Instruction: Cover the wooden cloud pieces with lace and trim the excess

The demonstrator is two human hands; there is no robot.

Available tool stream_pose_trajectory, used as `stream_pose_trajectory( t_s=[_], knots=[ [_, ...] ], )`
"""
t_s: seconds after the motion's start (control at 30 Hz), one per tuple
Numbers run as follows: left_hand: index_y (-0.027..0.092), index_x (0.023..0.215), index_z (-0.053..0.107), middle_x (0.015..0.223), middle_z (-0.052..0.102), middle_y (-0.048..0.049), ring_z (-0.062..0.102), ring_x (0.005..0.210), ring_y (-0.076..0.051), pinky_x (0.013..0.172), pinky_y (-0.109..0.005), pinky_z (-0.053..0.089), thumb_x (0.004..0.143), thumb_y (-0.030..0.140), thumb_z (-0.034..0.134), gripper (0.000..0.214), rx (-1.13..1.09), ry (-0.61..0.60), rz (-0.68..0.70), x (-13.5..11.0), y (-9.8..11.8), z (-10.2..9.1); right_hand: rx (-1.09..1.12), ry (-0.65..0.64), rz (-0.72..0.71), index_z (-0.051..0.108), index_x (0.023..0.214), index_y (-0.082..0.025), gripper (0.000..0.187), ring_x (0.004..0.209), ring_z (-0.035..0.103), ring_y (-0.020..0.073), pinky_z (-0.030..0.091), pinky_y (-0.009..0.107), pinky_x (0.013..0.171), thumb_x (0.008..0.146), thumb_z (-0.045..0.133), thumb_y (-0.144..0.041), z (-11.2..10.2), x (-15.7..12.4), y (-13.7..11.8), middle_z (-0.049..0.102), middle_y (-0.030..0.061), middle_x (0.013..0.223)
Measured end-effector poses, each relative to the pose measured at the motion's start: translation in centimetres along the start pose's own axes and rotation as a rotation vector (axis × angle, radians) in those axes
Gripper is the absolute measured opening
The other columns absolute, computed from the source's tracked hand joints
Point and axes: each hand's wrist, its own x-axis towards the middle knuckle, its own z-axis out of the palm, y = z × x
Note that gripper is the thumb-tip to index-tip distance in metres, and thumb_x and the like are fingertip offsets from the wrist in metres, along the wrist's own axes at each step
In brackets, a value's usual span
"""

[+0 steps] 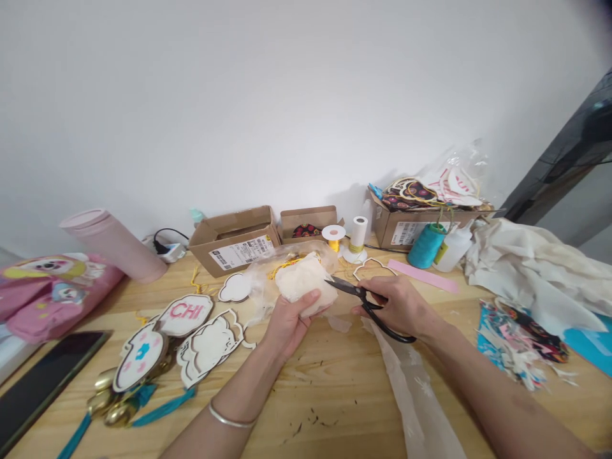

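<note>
My left hand grips a cream-coloured piece of fabric, thumb on top and fingers beneath. Black-handled scissors are in my right hand, their blade tips at the right edge of the fabric. How far the blades are parted is hard to make out. Behind the fabric lies a clear plastic bag with yellow cord by it. A sheer whitish strip of cloth trails over the table below my right hand, and a small scrap lies beside it.
Cardboard boxes stand along the wall, with thread spools and a glue bottle. Left are a pink tumbler, a phone and decorated plaques with bells. Fabric scraps and white cloth lie right.
</note>
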Motion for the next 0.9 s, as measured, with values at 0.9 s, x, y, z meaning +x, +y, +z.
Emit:
stream_pose_trajectory(
  t_s=[0.9],
  knots=[
    [0.02, 0.108, 0.057, 0.094, 0.068, -0.0049, 0.062, 0.091, -0.02, 0.08, -0.033, 0.05, 0.066, 0.016, 0.068, 0.043, 0.068, -0.023, 0.135, 0.02, 0.01, 0.0, 0.044, -0.039, 0.136, 0.059, 0.073, -0.018, 0.026, 0.05, 0.038, 0.0094, 0.025, 0.022, 0.047, 0.065, 0.064, -0.043, -0.22, 0.03, 0.13, 0.046, -0.0032, 0.054]
  ],
)
